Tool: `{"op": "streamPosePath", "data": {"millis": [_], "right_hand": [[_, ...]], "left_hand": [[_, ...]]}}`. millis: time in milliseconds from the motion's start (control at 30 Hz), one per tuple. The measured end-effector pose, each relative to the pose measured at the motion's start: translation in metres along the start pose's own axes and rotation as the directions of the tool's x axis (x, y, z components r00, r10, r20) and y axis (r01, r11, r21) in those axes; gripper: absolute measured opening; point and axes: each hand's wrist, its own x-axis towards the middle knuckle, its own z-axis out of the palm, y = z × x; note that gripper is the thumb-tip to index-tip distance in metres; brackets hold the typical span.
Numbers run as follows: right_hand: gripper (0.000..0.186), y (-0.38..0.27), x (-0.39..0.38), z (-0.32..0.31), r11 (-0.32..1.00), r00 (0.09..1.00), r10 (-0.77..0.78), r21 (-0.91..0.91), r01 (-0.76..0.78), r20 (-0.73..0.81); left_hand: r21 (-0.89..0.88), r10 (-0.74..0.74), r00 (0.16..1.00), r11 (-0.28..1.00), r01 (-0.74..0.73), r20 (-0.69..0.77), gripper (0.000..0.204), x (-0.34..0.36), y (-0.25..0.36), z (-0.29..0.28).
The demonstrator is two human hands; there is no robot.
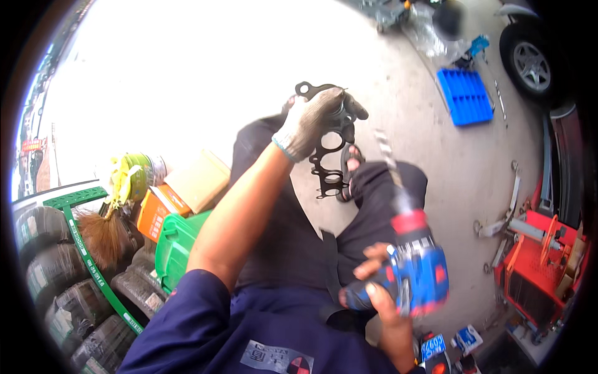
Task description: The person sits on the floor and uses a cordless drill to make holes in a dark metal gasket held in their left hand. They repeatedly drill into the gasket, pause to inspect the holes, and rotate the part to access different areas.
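Note:
My left hand [311,121], in a pale work glove, is closed around the upper part of a flat dark metal gasket [319,169] with several round holes. The gasket hangs down between my knees, and its middle is partly covered by my fingers. At the lower right, my bare right hand [386,305] grips the handle of a blue cordless drill [417,268] with a red collar. A long drill bit [387,153] points up and away from it, blurred by motion. Bit and gasket are apart.
Wrapped tyres [56,268], a green bin [177,246], a straw broom [103,237] and boxes [199,181] crowd the left. To the right are a blue compartment tray [466,96], a car wheel [531,65] and a red machine [539,274].

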Motion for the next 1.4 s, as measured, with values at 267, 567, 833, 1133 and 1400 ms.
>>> {"op": "streamPosePath", "data": {"millis": [267,567,833,1133,1400], "right_hand": [[0.071,0.002,-0.054,-0.026,0.344,0.94,-0.212,-0.88,0.328,0.268],[0.089,0.043,-0.081,-0.001,0.324,0.888,0.0,-0.84,0.435,0.46],[0.082,-0.004,-0.041,0.011,0.421,0.79,0.183,-0.773,0.476,0.586],[0.035,-0.127,0.046,0.043,0.924,0.924,-0.382,0.008,0.382,0.031],[0.027,-0.132,0.066,0.091,0.851,0.891,-0.453,0.291,0.437,-0.012]], "left_hand": [[-0.106,0.165,0.986,0.98,-0.167,-0.024,0.053,-0.041,0.134,0.049],[0.14,0.356,0.933,0.928,-0.345,-0.058,0.049,-0.11,0.207,0.07],[0.276,0.391,0.92,0.887,-0.371,-0.019,0.048,-0.147,0.233,0.083],[0.211,0.286,0.954,0.942,-0.262,-0.091,0.059,-0.166,0.198,0.11],[0.103,0.205,0.977,0.972,-0.21,0.06,0.041,-0.184,0.194,0.119]]}}
